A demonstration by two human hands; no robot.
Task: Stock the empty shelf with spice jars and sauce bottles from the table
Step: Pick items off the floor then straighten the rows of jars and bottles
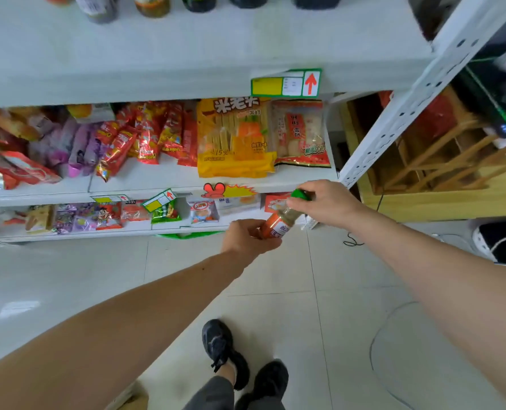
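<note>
A spice jar (280,223) with a green cap and an orange label is held tilted in front of the shelving, cap up to the right. My left hand (247,236) grips its lower end. My right hand (325,204) is closed around the cap end. The white top shelf (186,54) above has a wide bare surface, with several bottles and jars (152,5) standing along its back edge, cut off by the frame.
Lower shelves hold snack packets (145,137) and a yellow cracker pack (234,137). A white perforated upright (399,113) frames the shelf's right end. Wooden furniture (441,161) stands to the right. A cable (376,344) lies on the tiled floor beside my black shoes (222,347).
</note>
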